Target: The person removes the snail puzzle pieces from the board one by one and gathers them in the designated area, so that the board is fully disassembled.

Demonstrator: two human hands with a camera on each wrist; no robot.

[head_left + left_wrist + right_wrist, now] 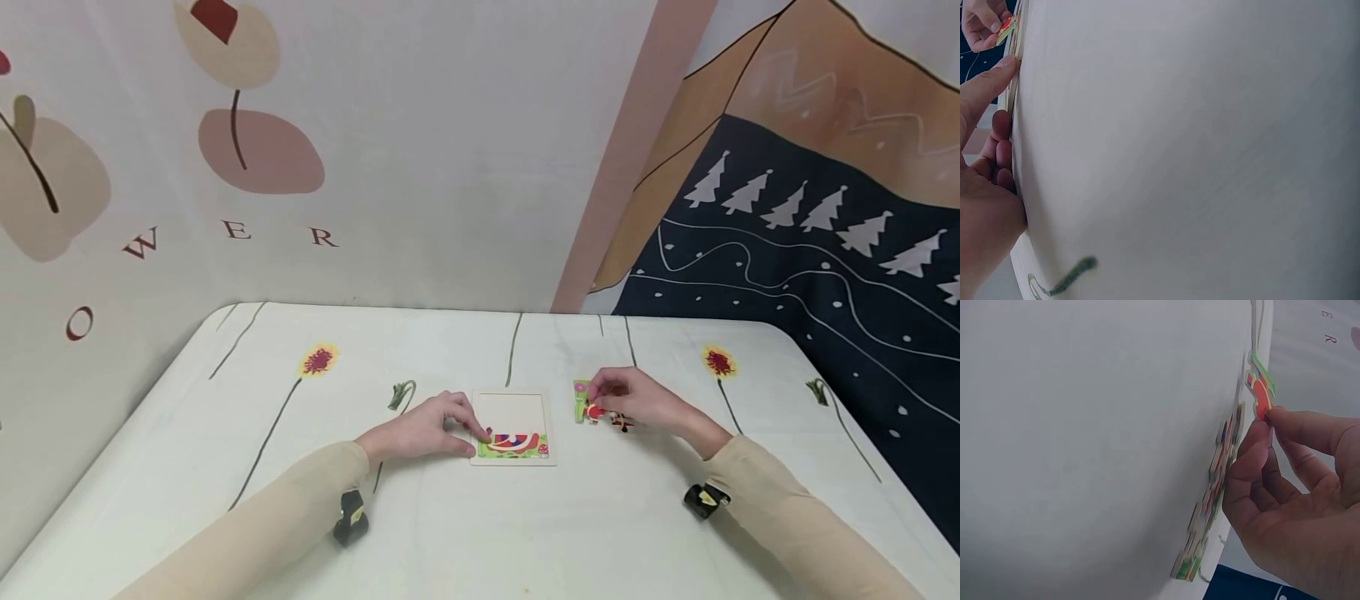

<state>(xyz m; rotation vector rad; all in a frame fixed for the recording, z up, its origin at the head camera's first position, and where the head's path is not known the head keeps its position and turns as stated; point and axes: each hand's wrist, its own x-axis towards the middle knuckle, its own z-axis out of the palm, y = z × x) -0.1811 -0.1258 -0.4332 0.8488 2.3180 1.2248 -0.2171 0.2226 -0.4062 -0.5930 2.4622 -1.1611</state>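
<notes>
A square puzzle board (514,465) with a pale frame lies on the table, its lower part filled by a colourful strip with a red, white and blue shape. My left hand (423,427) rests at the board's left side, index fingertip on the picture and thumb along the edge. To the right, my right hand (637,398) pinches a green and red puzzle piece (1261,394) between thumb and index finger. Below that hand, several loose puzzle pieces (1213,481) lie in a row on the table, partly hidden by the fingers in the head view.
The white table (420,533) has printed flowers and stems. Behind it stands a pale wall (450,167) with lettering, and at the right hangs a dark cloth (750,275) with tree prints. Black wrist cameras (351,518) sit below both sleeves.
</notes>
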